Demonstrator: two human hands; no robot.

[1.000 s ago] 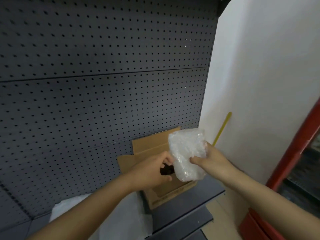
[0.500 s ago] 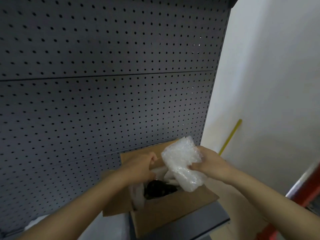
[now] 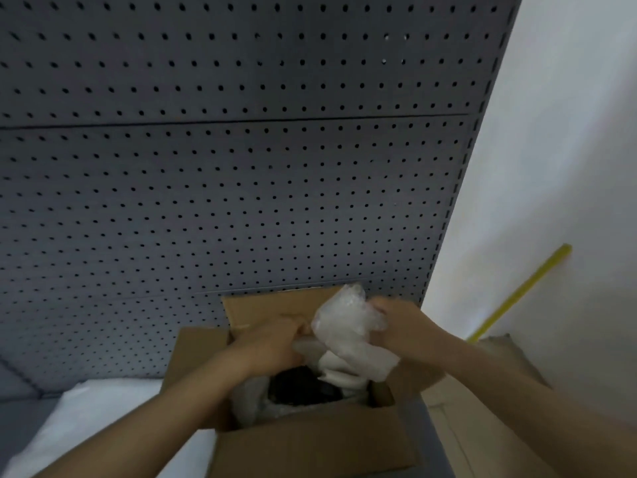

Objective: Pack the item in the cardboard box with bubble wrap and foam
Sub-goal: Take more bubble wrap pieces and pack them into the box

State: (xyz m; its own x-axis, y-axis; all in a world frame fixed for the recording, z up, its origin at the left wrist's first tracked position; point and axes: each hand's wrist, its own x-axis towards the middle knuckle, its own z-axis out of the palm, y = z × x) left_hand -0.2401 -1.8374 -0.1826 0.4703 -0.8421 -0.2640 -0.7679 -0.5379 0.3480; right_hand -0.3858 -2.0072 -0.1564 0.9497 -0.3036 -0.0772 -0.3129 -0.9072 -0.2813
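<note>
An open cardboard box [image 3: 310, 450] stands on a grey shelf, its flaps spread outward. Inside lies a dark item [image 3: 300, 388] with white foam and wrap around it. My right hand [image 3: 403, 326] grips a crumpled wad of bubble wrap [image 3: 344, 326] over the box's far right corner. My left hand [image 3: 275, 343] is curled at the wad's left edge, over the box opening, touching the white packing; its fingertips are blurred.
A grey pegboard wall [image 3: 224, 184] rises right behind the box. A white sheet of wrap [image 3: 86, 419] lies on the shelf to the left. A white wall with a yellow stick [image 3: 524, 291] leaning on it is at the right.
The view has dropped and closed in on the box, showing its inside. Both hands have lowered the bubble wrap wad toward the box opening; my left hand moved up against the wad.
</note>
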